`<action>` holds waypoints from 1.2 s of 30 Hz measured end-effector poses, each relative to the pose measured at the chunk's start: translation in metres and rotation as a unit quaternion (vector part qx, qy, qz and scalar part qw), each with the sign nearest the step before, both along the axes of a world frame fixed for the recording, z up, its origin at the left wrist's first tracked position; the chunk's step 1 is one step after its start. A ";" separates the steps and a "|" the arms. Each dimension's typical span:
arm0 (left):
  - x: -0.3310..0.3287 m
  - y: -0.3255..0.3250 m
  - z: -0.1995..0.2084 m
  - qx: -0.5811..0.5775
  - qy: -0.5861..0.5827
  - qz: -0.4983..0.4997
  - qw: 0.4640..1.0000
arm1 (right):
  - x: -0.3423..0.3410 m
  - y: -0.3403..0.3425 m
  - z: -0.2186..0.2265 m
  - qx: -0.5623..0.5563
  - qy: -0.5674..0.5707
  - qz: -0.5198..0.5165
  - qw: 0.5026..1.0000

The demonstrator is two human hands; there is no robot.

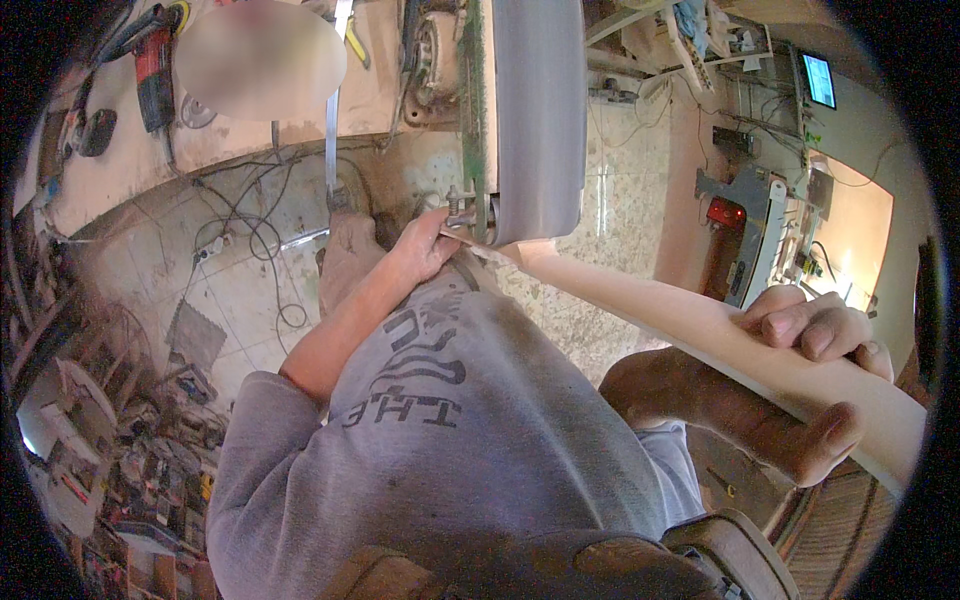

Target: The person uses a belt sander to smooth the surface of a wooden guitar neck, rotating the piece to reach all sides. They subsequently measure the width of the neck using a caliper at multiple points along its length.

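Observation:
A long pale wooden piece (pixel 640 300) runs slantwise from the centre to the right edge, broadening toward the right. Its narrow end lies just under the lower end of a grey sanding belt (pixel 540 130); whether the two touch, I cannot tell. My left hand (pixel 422 252) is closed at the narrow tip, close beside the belt's metal frame and a small spring-loaded bolt (pixel 455 200). Toward the broad end, my right hand (pixel 820 325) grips the piece, fingers over the far edge and thumb along the near one. Part of the right palm is hidden behind the wood.
A bench (pixel 300 135) at the far left carries a red and black power tool (pixel 155 85). Black cables (pixel 245 225) loop across the tiled floor. Cluttered tools (pixel 160 480) fill the lower left. On the right are a machine with a red light (pixel 722 210) and a lit screen (pixel 818 80).

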State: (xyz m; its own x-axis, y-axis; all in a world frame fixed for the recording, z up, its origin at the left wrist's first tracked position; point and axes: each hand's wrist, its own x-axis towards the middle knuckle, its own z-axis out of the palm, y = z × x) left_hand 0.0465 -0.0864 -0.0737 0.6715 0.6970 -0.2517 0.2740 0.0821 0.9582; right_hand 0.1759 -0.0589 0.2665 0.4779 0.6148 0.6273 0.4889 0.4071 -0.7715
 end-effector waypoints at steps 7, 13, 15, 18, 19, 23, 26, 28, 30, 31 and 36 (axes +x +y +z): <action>0.010 -0.011 -0.029 -0.143 -0.054 0.020 0.988 | 0.002 0.001 0.000 0.003 0.008 -0.010 1.000; 0.019 -0.031 -0.085 -0.128 -0.109 0.049 0.985 | 0.002 0.003 -0.004 -0.005 -0.025 -0.061 0.998; 0.012 -0.011 -0.035 -0.051 -0.006 -0.015 0.999 | 0.007 0.001 -0.003 -0.015 -0.033 -0.071 0.997; 0.028 -0.044 -0.124 -0.251 -0.183 0.068 0.948 | 0.004 0.001 -0.001 -0.010 -0.018 -0.056 0.998; 0.030 -0.048 -0.137 -0.286 -0.216 0.085 0.930 | 0.004 0.002 -0.002 -0.007 -0.013 -0.058 0.998; 0.026 -0.040 -0.113 -0.253 -0.197 0.064 0.945 | 0.002 0.004 -0.004 -0.005 -0.017 -0.076 0.997; 0.016 -0.017 -0.052 -0.148 -0.087 0.010 0.985 | 0.017 -0.005 0.001 -0.039 -0.006 0.016 0.999; 0.012 -0.009 -0.028 -0.093 -0.038 -0.015 0.995 | 0.027 -0.017 0.009 -0.059 0.006 0.083 0.995; 0.011 -0.006 -0.020 -0.083 -0.040 -0.012 0.996 | 0.015 -0.005 0.001 -0.029 -0.005 0.005 1.000; 0.009 -0.005 -0.015 -0.070 -0.031 -0.017 0.997 | 0.013 -0.002 -0.001 -0.018 -0.012 -0.032 0.999; 0.007 0.001 -0.006 -0.038 -0.026 -0.033 0.998 | 0.012 0.002 -0.003 -0.008 -0.025 -0.069 0.997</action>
